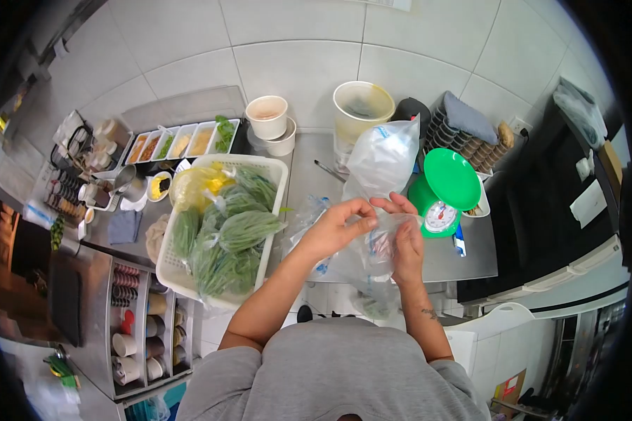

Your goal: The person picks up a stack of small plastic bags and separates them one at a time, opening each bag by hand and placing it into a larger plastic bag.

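Note:
A clear plastic bag (376,263) hangs in front of my body, pulled up between my two hands. My left hand (337,226) pinches the top of the bag with thumb and fingers together. On the other side, my right hand (406,252) has its fingers closed on the bag's upper edge. Something greenish (372,306) shows blurred low in the bag. Just beyond my hands stands a white plastic bag stack (383,158). Close by on the right is a green dial scale (442,200) with a round green pan (452,177).
A white basket (163,261) of bagged green vegetables (242,228) is on the left. Behind it sit ingredient trays (182,142) and paper tubs (267,118). A tall bucket (361,105) stands by the wall. Right of the scale is a dark appliance (541,189).

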`<control>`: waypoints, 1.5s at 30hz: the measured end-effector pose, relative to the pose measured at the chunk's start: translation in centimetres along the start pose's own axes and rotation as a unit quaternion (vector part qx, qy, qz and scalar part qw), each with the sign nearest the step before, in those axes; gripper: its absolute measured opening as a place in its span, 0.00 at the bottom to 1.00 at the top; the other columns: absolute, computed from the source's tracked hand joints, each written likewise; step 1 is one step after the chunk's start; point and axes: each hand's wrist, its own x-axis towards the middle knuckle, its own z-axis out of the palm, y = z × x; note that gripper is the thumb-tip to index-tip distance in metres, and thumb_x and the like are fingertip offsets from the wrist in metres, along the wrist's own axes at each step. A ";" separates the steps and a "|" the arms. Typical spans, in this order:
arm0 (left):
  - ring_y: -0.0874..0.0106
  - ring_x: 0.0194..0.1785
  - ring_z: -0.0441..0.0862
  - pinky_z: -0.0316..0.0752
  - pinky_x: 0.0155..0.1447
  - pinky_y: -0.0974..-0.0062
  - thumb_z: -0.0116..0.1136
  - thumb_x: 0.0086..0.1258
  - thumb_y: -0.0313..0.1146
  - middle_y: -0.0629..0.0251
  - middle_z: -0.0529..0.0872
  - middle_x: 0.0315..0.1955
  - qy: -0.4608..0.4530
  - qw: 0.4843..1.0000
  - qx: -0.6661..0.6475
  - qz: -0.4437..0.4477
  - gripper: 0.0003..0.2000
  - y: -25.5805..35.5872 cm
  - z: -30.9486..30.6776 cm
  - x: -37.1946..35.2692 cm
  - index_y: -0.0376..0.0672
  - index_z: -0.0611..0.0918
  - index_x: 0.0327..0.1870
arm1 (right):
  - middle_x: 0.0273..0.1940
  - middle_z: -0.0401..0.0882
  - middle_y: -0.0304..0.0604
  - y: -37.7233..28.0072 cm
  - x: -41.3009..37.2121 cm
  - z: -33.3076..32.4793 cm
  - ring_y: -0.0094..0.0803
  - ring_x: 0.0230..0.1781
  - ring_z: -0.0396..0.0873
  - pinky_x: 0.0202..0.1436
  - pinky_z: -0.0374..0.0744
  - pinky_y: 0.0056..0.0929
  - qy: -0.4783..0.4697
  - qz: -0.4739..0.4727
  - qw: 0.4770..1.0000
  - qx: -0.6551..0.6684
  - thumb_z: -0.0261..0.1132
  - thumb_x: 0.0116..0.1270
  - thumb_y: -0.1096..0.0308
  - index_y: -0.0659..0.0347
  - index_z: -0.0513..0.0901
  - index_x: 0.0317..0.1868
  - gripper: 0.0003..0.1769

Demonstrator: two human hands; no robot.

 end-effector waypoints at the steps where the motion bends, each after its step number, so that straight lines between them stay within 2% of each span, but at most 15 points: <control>1: 0.78 0.36 0.72 0.66 0.44 0.83 0.56 0.67 0.31 0.71 0.77 0.30 -0.009 0.998 -0.053 -0.021 0.06 -0.3 -0.2 -0.1 0.39 0.76 0.38 | 0.58 0.69 0.50 0.0 -0.1 0.3 0.31 0.55 0.69 0.61 0.67 0.29 -0.005 0.005 1.000 0.006 0.45 0.74 0.52 0.67 0.57 0.65 0.29; 4: 0.76 0.33 0.70 0.66 0.41 0.81 0.56 0.67 0.29 0.70 0.75 0.27 0.053 0.995 -0.065 -0.050 0.05 0.2 -0.7 -0.8 0.38 0.74 0.35 | 0.59 0.70 0.50 -0.1 -0.2 0.9 0.30 0.55 0.70 0.59 0.68 0.27 0.001 0.028 0.999 0.028 0.50 0.73 0.55 0.66 0.57 0.66 0.29; 7: 0.70 0.30 0.72 0.67 0.37 0.74 0.55 0.66 0.26 0.64 0.75 0.25 0.146 0.973 0.162 0.070 0.04 0.3 -0.3 -1.3 0.36 0.74 0.33 | 0.53 0.75 0.46 -0.4 -0.3 1.8 0.27 0.50 0.73 0.56 0.70 0.25 0.042 0.042 0.997 -0.053 0.57 0.69 0.61 0.66 0.65 0.62 0.27; 10: 0.59 0.30 0.72 0.67 0.35 0.66 0.54 0.64 0.24 0.56 0.75 0.25 0.207 0.884 0.353 0.226 0.04 0.1 1.2 -1.2 0.35 0.73 0.31 | 0.45 0.78 0.41 -0.5 -0.9 1.3 0.24 0.44 0.75 0.49 0.72 0.23 0.056 0.187 0.980 0.037 0.63 0.63 0.65 0.66 0.72 0.56 0.23; 16: 0.52 0.30 0.71 0.67 0.34 0.62 0.53 0.65 0.24 0.53 0.74 0.24 0.272 0.853 0.353 0.273 0.04 1.4 2.5 -0.3 0.35 0.73 0.29 | 0.38 0.79 0.36 -1.7 0.7 0.2 0.20 0.35 0.76 0.40 0.73 0.19 0.063 0.186 0.970 0.142 0.65 0.59 0.67 0.65 0.76 0.49 0.19; 22: 0.54 0.27 0.71 0.67 0.35 0.63 0.50 0.68 0.26 0.53 0.74 0.23 0.292 0.930 0.166 0.148 0.06 2.7 4.4 0.4 0.36 0.74 0.29 | 0.34 0.77 0.33 -1.7 2.0 -2.4 0.18 0.34 0.74 0.39 0.73 0.19 -0.046 0.188 0.970 0.144 0.65 0.58 0.71 0.62 0.77 0.45 0.14; 25: 0.55 0.27 0.71 0.66 0.34 0.63 0.51 0.68 0.27 0.54 0.73 0.21 0.278 0.848 0.420 0.164 0.07 2.1 4.4 0.3 0.36 0.74 0.29 | 0.34 0.77 0.34 -2.2 2.2 -2.2 0.18 0.34 0.74 0.38 0.73 0.19 -0.034 0.231 0.960 0.151 0.65 0.58 0.72 0.61 0.77 0.44 0.12; 31: 0.60 0.26 0.74 0.68 0.33 0.65 0.50 0.70 0.30 0.56 0.74 0.19 0.332 0.829 0.382 0.236 0.10 2.3 3.5 0.6 0.36 0.74 0.28 | 0.38 0.78 0.38 -1.5 1.6 -2.6 0.23 0.36 0.76 0.42 0.74 0.23 -0.024 0.197 0.962 0.187 0.64 0.61 0.67 0.67 0.76 0.48 0.17; 32: 0.64 0.26 0.74 0.69 0.34 0.67 0.51 0.70 0.31 0.59 0.75 0.20 0.333 0.914 0.148 0.177 0.10 2.8 2.9 0.8 0.37 0.73 0.28 | 0.38 0.78 0.39 -1.4 1.6 -3.0 0.25 0.37 0.76 0.43 0.75 0.24 -0.038 0.200 0.950 0.239 0.64 0.61 0.66 0.67 0.76 0.48 0.18; 33: 0.68 0.26 0.74 0.69 0.35 0.69 0.51 0.70 0.32 0.62 0.75 0.20 0.311 0.940 -0.096 0.105 0.10 4.3 2.5 0.8 0.38 0.73 0.28 | 0.39 0.78 0.40 -1.2 1.6 -3.8 0.27 0.37 0.76 0.43 0.75 0.25 -0.051 0.204 0.934 0.290 0.64 0.61 0.66 0.68 0.75 0.48 0.18; 34: 0.72 0.25 0.75 0.70 0.36 0.71 0.52 0.70 0.33 0.65 0.76 0.20 0.269 0.903 -0.334 0.025 0.10 5.4 1.9 0.7 0.39 0.72 0.28 | 0.40 0.78 0.41 -1.2 1.7 -4.5 0.29 0.38 0.77 0.44 0.75 0.26 -0.064 0.208 0.914 0.341 0.63 0.61 0.66 0.69 0.75 0.49 0.19; 37: 0.80 0.25 0.74 0.71 0.31 0.78 0.52 0.71 0.36 0.70 0.75 0.21 0.086 0.909 -0.400 0.082 0.11 6.6 -0.6 1.0 0.41 0.73 0.29 | 0.40 0.78 0.42 -2.7 4.5 -5.5 0.33 0.38 0.77 0.44 0.76 0.29 -0.038 0.089 0.950 0.298 0.63 0.60 0.68 0.69 0.75 0.49 0.19; 40: 0.79 0.22 0.73 0.69 0.26 0.79 0.50 0.72 0.38 0.69 0.74 0.20 0.175 0.966 -0.122 0.143 0.12 8.6 -0.3 3.1 0.41 0.73 0.30 | 0.41 0.78 0.43 -6.7 8.7 -2.2 0.29 0.40 0.77 0.45 0.76 0.27 0.015 -0.003 0.991 0.134 0.57 0.63 0.68 0.70 0.75 0.51 0.18; 43: 0.77 0.19 0.71 0.67 0.21 0.77 0.47 0.71 0.36 0.68 0.73 0.19 0.265 0.960 -0.089 0.025 0.11 7.9 -1.7 6.5 0.39 0.74 0.30 | 0.40 0.79 0.43 -7.5 10.3 -0.3 0.26 0.38 0.77 0.42 0.76 0.23 0.020 0.033 0.999 0.035 0.53 0.65 0.69 0.70 0.77 0.50 0.17; 45: 0.77 0.20 0.71 0.66 0.22 0.77 0.45 0.71 0.36 0.68 0.74 0.19 0.229 0.967 -0.013 -0.110 0.11 4.8 -1.9 7.9 0.39 0.74 0.31 | 0.37 0.80 0.42 -4.3 10.1 -2.6 0.25 0.34 0.77 0.38 0.76 0.23 0.044 0.080 0.996 0.018 0.53 0.66 0.69 0.69 0.78 0.48 0.15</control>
